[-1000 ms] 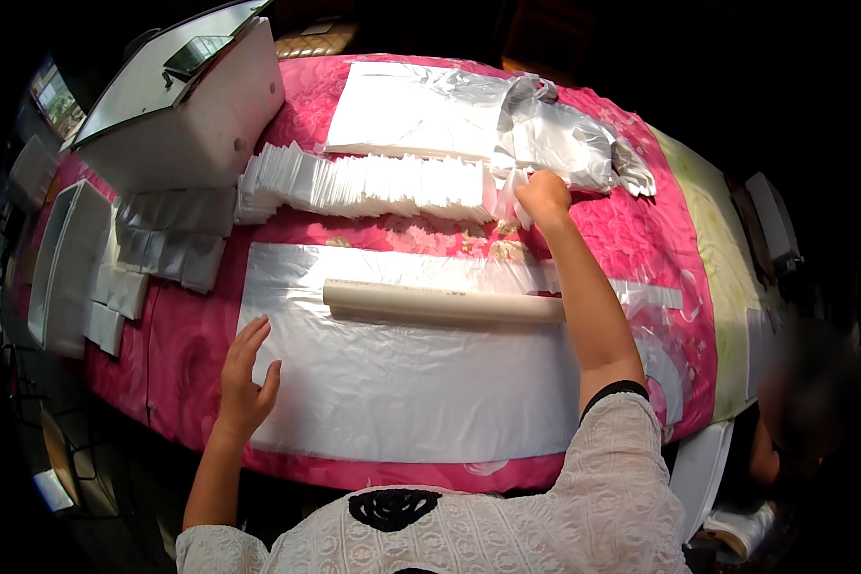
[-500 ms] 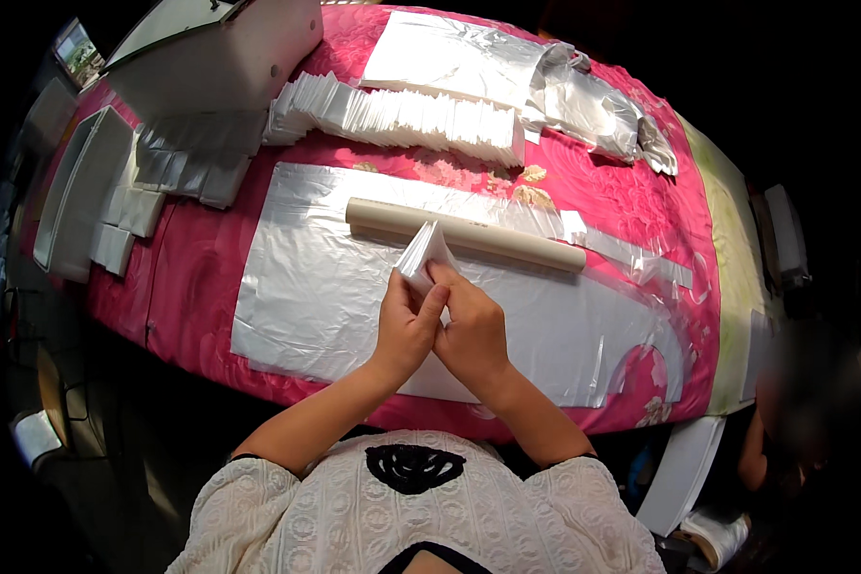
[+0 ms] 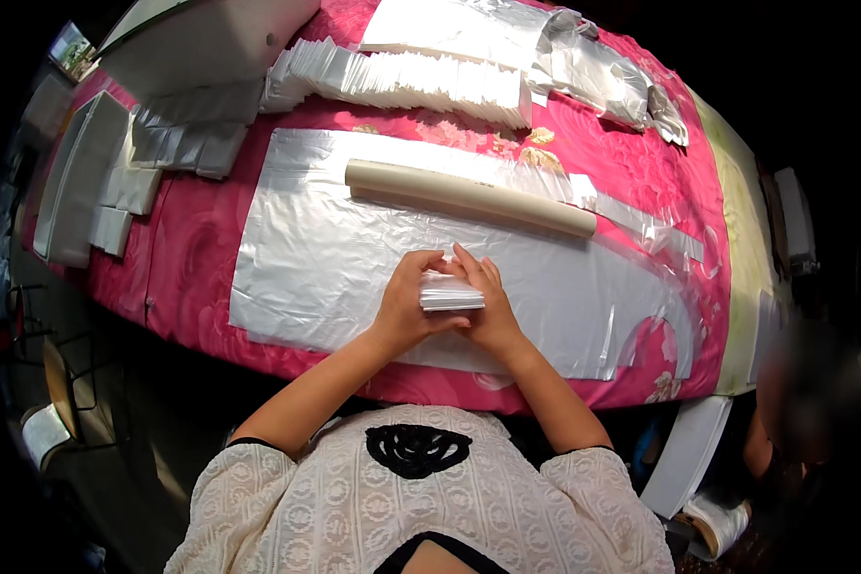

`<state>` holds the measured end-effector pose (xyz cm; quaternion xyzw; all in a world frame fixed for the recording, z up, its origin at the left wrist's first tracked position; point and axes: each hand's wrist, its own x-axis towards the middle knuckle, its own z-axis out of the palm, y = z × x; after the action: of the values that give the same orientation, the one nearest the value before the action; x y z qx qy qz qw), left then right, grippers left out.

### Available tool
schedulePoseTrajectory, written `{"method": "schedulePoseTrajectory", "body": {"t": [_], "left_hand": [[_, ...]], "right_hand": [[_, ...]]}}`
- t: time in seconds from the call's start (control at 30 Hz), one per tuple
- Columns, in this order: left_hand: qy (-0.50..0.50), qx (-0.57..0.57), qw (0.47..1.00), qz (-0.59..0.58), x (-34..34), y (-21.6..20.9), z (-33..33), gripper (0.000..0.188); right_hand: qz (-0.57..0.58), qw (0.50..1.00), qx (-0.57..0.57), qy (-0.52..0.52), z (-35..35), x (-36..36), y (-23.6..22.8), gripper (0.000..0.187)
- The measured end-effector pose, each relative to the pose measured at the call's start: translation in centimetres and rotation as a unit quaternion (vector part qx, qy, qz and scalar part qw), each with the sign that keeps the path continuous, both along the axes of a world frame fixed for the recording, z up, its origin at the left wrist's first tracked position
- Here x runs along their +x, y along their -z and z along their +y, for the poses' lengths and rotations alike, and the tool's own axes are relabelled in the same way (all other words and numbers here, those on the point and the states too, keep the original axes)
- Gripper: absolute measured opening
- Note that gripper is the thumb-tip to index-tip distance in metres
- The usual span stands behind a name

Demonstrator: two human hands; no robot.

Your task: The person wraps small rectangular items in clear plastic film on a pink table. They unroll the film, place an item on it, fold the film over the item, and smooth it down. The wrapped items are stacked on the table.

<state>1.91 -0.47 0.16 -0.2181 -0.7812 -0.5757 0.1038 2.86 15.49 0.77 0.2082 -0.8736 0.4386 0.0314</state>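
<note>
A small stack of white folded sheets (image 3: 452, 298) is held between my two hands, its layered edges facing me. My left hand (image 3: 402, 298) closes on its left side, the thumb below it. My right hand (image 3: 495, 311) grips the right side, fingers bent over the far edge. Both hands hover over a pile of silvery-white plastic bags (image 3: 297, 277) spread on the table. Just beyond my fingers a beige tube (image 3: 469, 199) lies across that pile.
A long row of upright white folded packets (image 3: 402, 84) runs behind the tube. More silvery bags (image 3: 459, 29) lie at the back. Left are white packets (image 3: 187, 143), a white tray (image 3: 81, 182) and a large white box (image 3: 201, 48). A pink flowered cloth (image 3: 201, 249) covers the table.
My hands have drawn nearer to me and turned the stack from pointing up and away to lying crosswise, with its edges toward me. The view has tilted slightly.
</note>
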Motion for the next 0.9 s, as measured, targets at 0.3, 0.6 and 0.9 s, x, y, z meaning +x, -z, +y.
{"method": "schedulePoseTrajectory", "body": {"t": [0.3,0.6,0.9], "left_hand": [[0.054,-0.007,0.998,0.011,-0.7,-0.1,0.2,0.063],[0.048,0.008,0.995,-0.092,-0.6,-1.1,-0.1,0.019],[0.067,-0.024,0.996,-0.062,-0.6,-0.6,-0.2,0.017]], "right_hand": [[0.021,0.999,0.036,0.026,0.3,-1.2,-0.2,0.059],[0.043,0.997,0.042,0.052,0.3,-0.9,0.2,0.059],[0.039,0.998,0.043,0.028,0.6,-0.7,-0.7,0.058]]}}
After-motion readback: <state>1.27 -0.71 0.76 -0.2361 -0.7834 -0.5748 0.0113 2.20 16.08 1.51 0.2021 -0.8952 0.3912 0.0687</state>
